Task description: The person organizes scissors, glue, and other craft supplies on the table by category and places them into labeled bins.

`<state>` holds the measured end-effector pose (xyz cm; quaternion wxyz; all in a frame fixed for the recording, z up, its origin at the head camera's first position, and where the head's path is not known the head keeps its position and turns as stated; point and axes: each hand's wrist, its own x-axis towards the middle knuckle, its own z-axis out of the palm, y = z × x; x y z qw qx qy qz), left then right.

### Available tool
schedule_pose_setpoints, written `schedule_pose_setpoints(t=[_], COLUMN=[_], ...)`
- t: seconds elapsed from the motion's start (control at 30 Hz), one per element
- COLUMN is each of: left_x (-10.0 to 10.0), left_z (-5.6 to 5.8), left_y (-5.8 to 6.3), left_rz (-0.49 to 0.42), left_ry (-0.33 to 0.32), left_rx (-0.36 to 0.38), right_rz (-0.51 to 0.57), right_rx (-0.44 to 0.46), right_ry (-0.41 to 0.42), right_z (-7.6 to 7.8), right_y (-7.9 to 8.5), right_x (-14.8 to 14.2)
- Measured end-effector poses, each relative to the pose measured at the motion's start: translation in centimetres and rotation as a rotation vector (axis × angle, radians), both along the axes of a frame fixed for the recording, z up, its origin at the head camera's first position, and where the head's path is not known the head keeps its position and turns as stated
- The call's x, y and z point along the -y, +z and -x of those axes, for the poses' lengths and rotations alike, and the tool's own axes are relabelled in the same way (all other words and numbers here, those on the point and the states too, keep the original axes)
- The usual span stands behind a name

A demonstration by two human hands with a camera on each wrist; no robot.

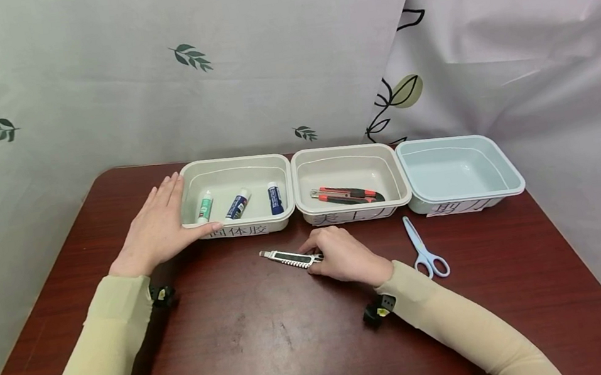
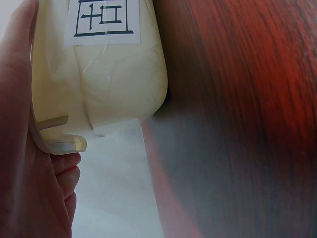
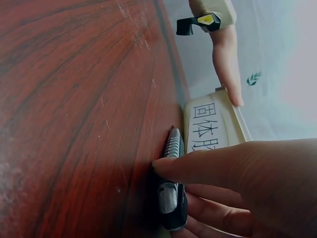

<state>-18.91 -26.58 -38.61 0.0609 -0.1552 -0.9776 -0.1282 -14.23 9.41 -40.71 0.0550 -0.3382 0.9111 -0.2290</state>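
Note:
My right hand (image 1: 346,257) pinches a silver-and-black utility knife (image 1: 289,258) by one end, thumb on one side and fingers on the other. In the right wrist view the knife (image 3: 173,148) lies close over the tabletop. At the left bin (image 1: 277,223), a cream one with a label on its front, my left hand (image 1: 160,225) rests against the side and corner. Its fingers are extended along the left side and its thumb lies over the front rim. Three glue sticks, one green (image 1: 205,206) and two blue (image 1: 275,198), lie in that bin.
The cream middle bin (image 1: 347,150) holds red-and-black utility knives (image 1: 349,192). To its right stands a light blue bin (image 1: 445,142) with a label. Light blue scissors (image 1: 415,239) lie on the brown table (image 1: 232,361) before it. A patterned curtain (image 1: 244,106) hangs behind.

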Motion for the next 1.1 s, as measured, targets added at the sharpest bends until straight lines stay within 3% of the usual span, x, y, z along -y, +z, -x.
schedule_pose_setpoints(t=[1.1], left_x=[0.11], left_z=[-0.09], left_y=[-0.07], left_rz=[-0.004], left_ry=[0.005], left_rx=[0.006], right_rz=[-0.009], right_rx=[-0.02], right_ry=[0.016], right_z=[-0.31], right_y=[0.2], right_x=[-0.38])
